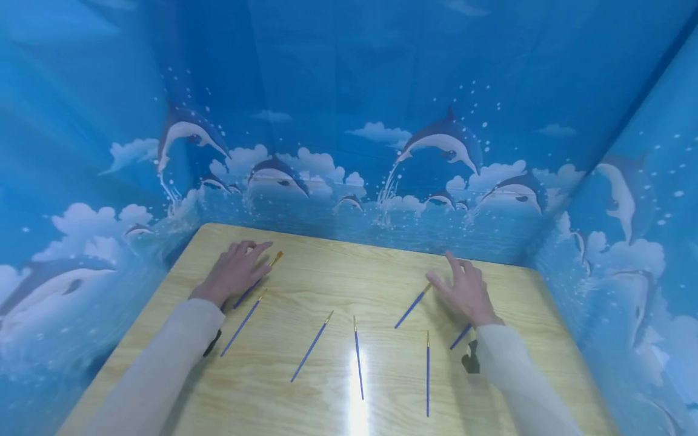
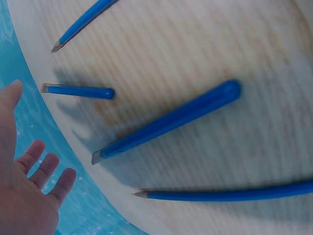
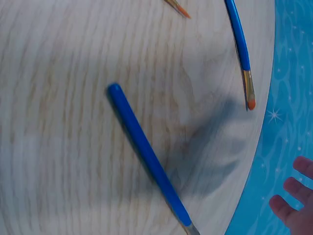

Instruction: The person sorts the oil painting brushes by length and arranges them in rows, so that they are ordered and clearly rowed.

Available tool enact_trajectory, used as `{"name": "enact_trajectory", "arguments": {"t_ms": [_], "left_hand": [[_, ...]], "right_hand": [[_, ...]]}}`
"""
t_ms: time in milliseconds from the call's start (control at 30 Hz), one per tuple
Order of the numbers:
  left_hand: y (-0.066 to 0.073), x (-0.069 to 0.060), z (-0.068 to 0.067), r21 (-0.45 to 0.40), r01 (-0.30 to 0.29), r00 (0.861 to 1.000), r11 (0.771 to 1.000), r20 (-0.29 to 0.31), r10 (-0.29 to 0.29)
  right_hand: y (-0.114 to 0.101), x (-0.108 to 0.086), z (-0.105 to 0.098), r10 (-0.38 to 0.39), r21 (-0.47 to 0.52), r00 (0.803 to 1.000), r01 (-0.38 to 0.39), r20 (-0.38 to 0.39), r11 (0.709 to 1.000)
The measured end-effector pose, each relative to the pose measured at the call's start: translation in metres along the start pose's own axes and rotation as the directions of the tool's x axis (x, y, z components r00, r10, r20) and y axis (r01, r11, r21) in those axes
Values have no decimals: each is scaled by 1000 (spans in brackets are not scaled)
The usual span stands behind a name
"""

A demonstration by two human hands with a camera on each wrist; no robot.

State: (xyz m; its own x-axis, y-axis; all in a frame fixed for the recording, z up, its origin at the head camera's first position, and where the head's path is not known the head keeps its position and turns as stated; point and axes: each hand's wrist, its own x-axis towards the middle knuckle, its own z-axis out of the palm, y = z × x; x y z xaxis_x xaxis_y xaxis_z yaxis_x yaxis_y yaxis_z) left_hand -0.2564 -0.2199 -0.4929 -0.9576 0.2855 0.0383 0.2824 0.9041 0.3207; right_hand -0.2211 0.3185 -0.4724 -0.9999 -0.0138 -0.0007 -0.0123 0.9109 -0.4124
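Note:
Several paintbrushes with blue handles lie spread on the wooden table. My left hand [image 1: 234,270] hovers over the far left with its fingers loosely spread, partly covering one paintbrush [image 1: 248,293]; another paintbrush [image 1: 240,327] lies just nearer. In the left wrist view, the left hand [image 2: 32,196] holds nothing, and a blue brush [image 2: 171,122] lies beside its shadow. My right hand [image 1: 463,290] is held over the far right, fingers apart. It stands between a paintbrush [image 1: 411,307] on its left and a partly hidden one [image 1: 460,336] below it. The right wrist view shows empty fingertips [image 3: 282,208] and a brush handle [image 3: 146,152].
Three more paintbrushes lie across the middle: a slanted one [image 1: 312,347], a nearly straight one [image 1: 358,363] and one to the right [image 1: 428,378]. The wooden table [image 1: 338,260] has rounded corners. Blue dolphin-print sheeting [image 1: 338,151] surrounds its back and sides.

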Motion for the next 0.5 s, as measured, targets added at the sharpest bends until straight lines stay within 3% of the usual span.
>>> {"name": "enact_trajectory", "arguments": {"t_ms": [200, 500], "left_hand": [[-4, -6, 5, -31, -12, 1000, 999, 5, 12], [-5, -11, 8, -81, 32, 998, 996, 54, -27]], "right_hand": [[-6, 0, 12, 8, 20, 1000, -8, 17, 1000], [-7, 1, 36, -51, 64, 999, 51, -4, 997]]}}
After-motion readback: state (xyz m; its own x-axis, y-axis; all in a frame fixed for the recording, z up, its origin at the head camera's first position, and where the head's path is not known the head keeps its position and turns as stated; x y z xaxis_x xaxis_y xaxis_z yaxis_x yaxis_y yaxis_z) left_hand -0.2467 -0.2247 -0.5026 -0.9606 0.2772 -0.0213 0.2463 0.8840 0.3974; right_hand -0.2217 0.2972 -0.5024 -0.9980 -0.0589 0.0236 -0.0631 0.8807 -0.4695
